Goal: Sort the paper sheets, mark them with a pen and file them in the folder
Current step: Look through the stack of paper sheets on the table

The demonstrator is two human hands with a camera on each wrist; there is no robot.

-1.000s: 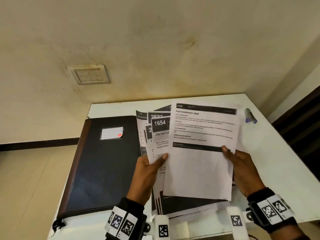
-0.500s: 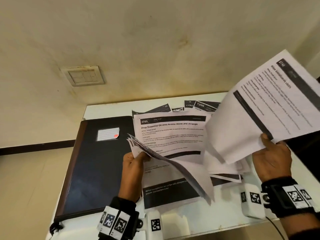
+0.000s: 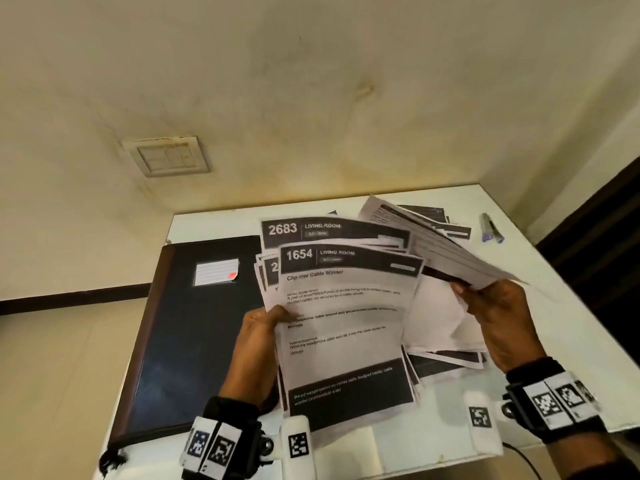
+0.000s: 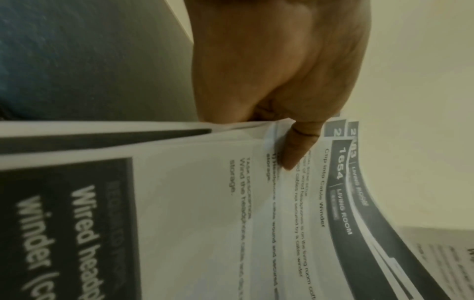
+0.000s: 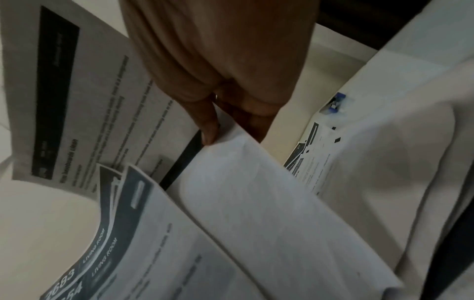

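Head view: a white table stands in a corner of stained cream wall bearing a switch plate. Left hand grips a fanned stack of sheets; right hand pinches one sheet above loose papers. Closed folder lies left, pen far right.

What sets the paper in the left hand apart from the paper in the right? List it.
The left hand grips a fanned stack of sheets, print facing the camera, top one numbered 1654. The right hand pinches a single sheet tilted almost edge-on, its number unreadable. Both are white printed pages with dark header bands, held above the table.
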